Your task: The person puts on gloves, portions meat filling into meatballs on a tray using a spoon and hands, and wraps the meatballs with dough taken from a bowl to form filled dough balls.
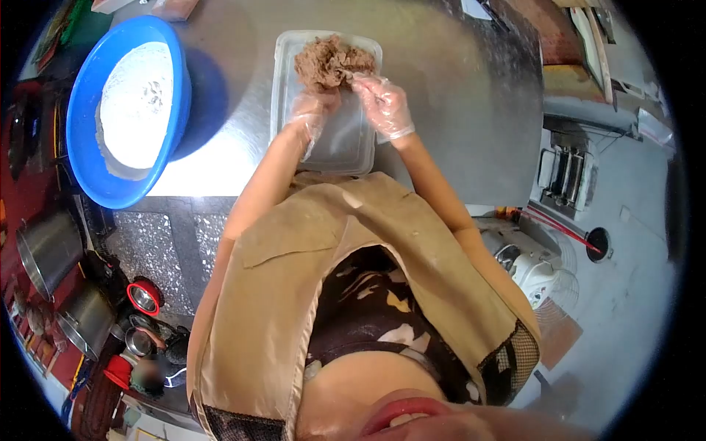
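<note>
You're working the brown mass at the far end of the clear container on the tabletop; the step looks like gathering or parting it. Your gloved right hand pinches its near edge. Your left hand sits against its underside, fingers hidden, so I can't tell its grip. The next move likely calls for steady left support and small right-hand pinches.

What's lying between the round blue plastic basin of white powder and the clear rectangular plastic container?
In the head view, only bare silvery metal tabletop lies between the basin and the container, shadowed beside the basin.
</note>
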A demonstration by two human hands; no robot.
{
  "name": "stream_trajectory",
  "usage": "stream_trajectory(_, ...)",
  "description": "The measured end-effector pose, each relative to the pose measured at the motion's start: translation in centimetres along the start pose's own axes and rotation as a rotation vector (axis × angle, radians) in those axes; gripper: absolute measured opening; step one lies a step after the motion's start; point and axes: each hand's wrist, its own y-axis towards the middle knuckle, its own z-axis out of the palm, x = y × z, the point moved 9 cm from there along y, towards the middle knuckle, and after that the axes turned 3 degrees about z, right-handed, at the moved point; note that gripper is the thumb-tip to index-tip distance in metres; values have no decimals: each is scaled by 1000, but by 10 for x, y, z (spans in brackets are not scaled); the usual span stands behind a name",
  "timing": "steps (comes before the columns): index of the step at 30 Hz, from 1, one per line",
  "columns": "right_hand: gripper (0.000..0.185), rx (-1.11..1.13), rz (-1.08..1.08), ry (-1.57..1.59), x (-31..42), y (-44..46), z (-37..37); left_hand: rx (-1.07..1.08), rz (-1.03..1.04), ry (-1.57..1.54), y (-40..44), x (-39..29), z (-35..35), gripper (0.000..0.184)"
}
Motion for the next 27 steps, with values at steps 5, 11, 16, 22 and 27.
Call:
stream_trajectory(5,14,37,88,25,16,-11,-11,22,-18,229,-21,-17,0,37)
stream_trajectory(11,19,-40,-133,-139,77,-32,-5,-113,451,582,-59,-43,2,52)
stream_trajectory(16,17,-129,-14,28,71,-29,-18,-116,543,419,-57,-61,-12,49)
stream_trajectory(22,31,-335,730,358,-72,-3,-43,287,65,-431,-64,-64,-1,42)
stream_trajectory(27,63,-266,846,-162,-93,-11,-52,97,54,-454,-69,-68,-8,27)
